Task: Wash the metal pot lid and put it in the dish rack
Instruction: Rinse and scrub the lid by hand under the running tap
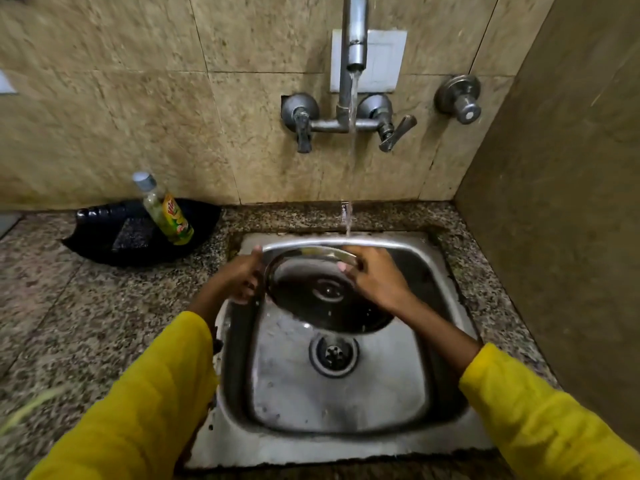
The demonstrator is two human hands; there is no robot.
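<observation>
The round metal pot lid (311, 296) is held tilted over the steel sink (346, 441), its shiny inner face toward me. My left hand (242, 278) grips the lid's left rim. My right hand (375, 277) lies over the upper right rim, fingers curled on its edge. Water runs from the tap spout (356, 46) in a thin stream and lands at the lid's far edge, by my right hand. No dish rack is in view.
A dish soap bottle (166, 209) leans in a black tray (138, 233) on the granite counter (69, 306) at the left. Tap handles (388, 128) and a valve knob (460, 98) stick out of the tiled wall. A side wall stands close on the right. The sink drain (334, 355) is uncovered.
</observation>
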